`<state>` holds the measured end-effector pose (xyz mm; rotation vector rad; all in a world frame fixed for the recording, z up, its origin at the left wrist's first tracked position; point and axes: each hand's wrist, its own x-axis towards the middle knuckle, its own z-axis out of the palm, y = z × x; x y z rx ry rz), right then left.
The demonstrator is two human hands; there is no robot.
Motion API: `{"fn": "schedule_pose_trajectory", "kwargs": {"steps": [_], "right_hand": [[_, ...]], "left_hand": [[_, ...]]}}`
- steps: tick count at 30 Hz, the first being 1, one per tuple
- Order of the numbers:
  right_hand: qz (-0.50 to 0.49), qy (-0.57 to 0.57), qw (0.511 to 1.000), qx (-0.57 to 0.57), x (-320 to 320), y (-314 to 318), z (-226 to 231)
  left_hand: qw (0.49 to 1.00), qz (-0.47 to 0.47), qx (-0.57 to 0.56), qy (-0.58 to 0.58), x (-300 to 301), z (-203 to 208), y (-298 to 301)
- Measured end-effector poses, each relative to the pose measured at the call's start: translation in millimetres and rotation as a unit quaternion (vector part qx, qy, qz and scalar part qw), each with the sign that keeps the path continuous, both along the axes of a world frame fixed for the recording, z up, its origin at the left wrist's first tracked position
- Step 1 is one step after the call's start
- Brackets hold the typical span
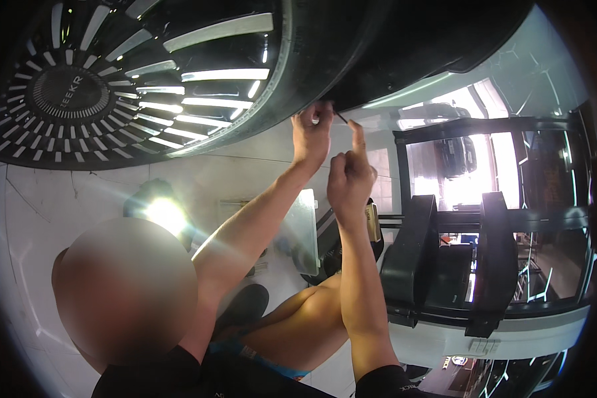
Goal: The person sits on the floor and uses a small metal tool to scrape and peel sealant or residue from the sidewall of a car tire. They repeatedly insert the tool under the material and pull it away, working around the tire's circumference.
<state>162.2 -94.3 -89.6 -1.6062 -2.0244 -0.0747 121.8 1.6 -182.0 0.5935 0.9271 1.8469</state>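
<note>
My left hand reaches up to the lower edge of a car's dark wheel arch, beside the tyre. Its fingers are pinched together at one end of a thin dark stick-like piece, whose kind I cannot make out. Just to the right is my right hand, its index finger stretched up to the other end of that piece. The remaining fingers of this hand are curled in, and whatever they may hold is hidden. The pale glossy body panel curves away to the right of both hands.
The wheel with silver spokes fills the upper left. A bright lamp shines from the tiled floor. Near my right forearm are a translucent plastic box and a small yellowish box. A black frame stands at right.
</note>
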Motion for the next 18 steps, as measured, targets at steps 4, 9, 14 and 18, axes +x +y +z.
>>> {"fn": "schedule_pose_trajectory", "kwargs": {"steps": [4,9,14,18], "right_hand": [[0.003,-0.014,1.000,0.018,1.9,-0.1,-4.9],[0.009,-0.006,1.000,0.019,8.5,-4.0,-17.9],[0.018,0.009,1.000,0.013,13.0,-12.4,-35.7],[0.024,0.010,1.000,0.009,14.7,-13.0,-40.9]], "left_hand": [[1.000,0.002,-0.009,0.011,-2.4,0.2,-2.4],[1.000,-0.021,0.006,0.009,-5.3,-2.0,-3.6],[0.999,0.002,0.008,0.036,-5.6,-3.5,-2.6],[1.000,-0.006,0.009,0.004,-4.2,-0.5,-2.7]]}}
